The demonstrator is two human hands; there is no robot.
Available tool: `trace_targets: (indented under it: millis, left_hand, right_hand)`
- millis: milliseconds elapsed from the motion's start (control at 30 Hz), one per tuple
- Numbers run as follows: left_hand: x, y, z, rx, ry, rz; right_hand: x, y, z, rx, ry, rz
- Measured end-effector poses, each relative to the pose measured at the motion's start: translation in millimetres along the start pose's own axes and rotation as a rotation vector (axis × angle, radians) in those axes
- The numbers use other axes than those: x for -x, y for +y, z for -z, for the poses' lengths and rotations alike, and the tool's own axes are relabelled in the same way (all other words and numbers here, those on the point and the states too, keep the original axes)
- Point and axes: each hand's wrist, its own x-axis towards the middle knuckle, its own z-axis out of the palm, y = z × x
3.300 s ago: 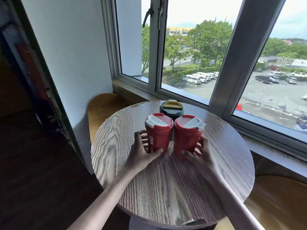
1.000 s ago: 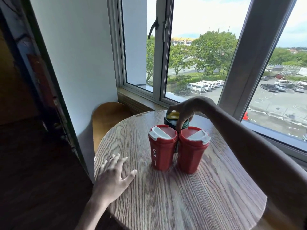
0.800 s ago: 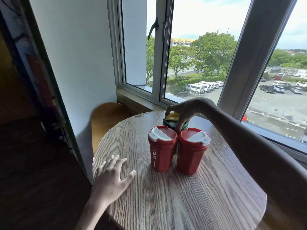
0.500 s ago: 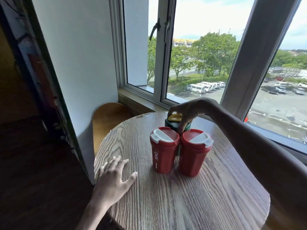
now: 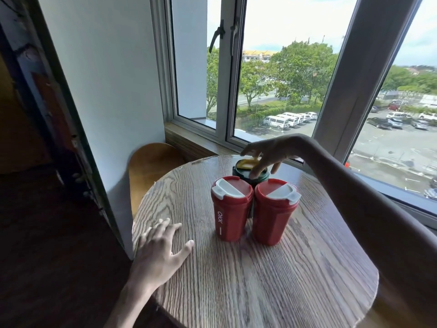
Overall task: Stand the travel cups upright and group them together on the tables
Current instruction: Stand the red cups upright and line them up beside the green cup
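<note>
Two red travel cups with white flip lids stand upright and touching on the round wooden table (image 5: pixel 260 285): the left red cup (image 5: pixel 230 214) bears white lettering, and the right red cup (image 5: pixel 274 216) is plain. Close behind them stands a dark green cup with a yellow lid (image 5: pixel 244 168), partly hidden by them. My right hand (image 5: pixel 267 155) hovers over the green cup with fingers spread, one fingertip on its rim. My left hand (image 5: pixel 158 252) lies flat on the table's left edge, fingers apart, holding nothing.
A rounded wooden chair back (image 5: pixel 151 166) stands left of the table against the white wall. A wooden window sill (image 5: pixel 189 143) and large windows run right behind the table. Dark floor lies to the left.
My right hand has loosened from its grip on the green cup's lid; the fingers are now spread and lifted. The cups and my left hand have stayed in place.
</note>
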Motion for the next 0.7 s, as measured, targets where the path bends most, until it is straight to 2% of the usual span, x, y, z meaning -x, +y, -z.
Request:
trace_targets:
  millis: [67,133,233,300,367,433,567,633,700]
  left_hand:
    - [0,2,2,0.024,-0.019,-0.027]
    - [0,2,2,0.031,-0.011,-0.028]
    - [0,1,0,0.034,0.014,-0.043]
    - [-3,1,3,0.044,0.0,-0.045]
    - [-5,7,7,0.081,-0.044,-0.061]
    - [-6,22,11,0.223,-0.12,-0.068]
    - [-17,60,8,0.482,-0.245,-0.114]
    - [-21,67,-1,0.54,-0.245,-0.099]
    - [-19,68,-10,0.566,-0.17,-0.082]
  right_hand:
    - [13,1,1,-0.001,0.118,0.013]
    - [29,12,-7,-0.103,0.317,0.081]
    - [61,38,-44,-0.359,0.617,0.175]
    - [83,51,-79,-0.598,0.752,0.25]
    - [98,63,-117,-0.766,0.84,0.236]
    - [102,73,-150,-0.852,0.846,0.184]
    - [96,79,-191,-0.862,0.708,0.106]
    - [89,78,-202,-0.889,0.652,0.108]
    - [83,81,-212,-0.906,0.637,0.112]
